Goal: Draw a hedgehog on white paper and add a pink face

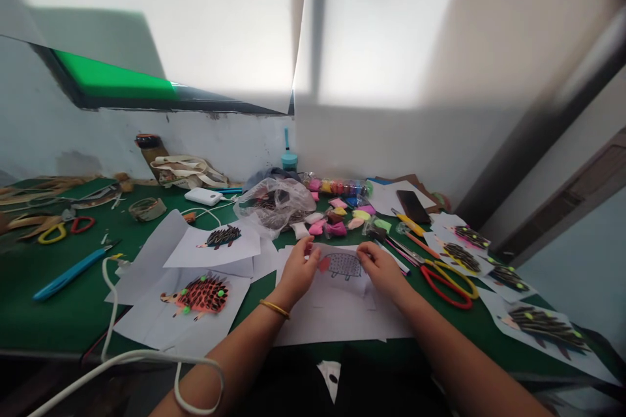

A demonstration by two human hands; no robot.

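Between my hands a small white sheet with a hedgehog drawing [343,265] is raised above larger white paper [337,319]. The drawing has a dotted body and a pinkish-red head patch. My left hand [300,268], below a yellow bracelet [274,308], is closed at the sheet's upper left edge. At the upper right edge my right hand [383,267] pinches the sheet between thumb and fingers. Just beyond lie several colourful clay packets [336,228]. Red-and-yellow-handled scissors [447,283] rest to the right of my right hand.
Finished hedgehog pictures lie at left, one orange [201,293], and at right [545,326]. A clear plastic bag [276,202], phone [413,206], blue utility knife [73,272] and tape roll [147,209] are on the green table. A white cable [110,283] crosses the front left edge.
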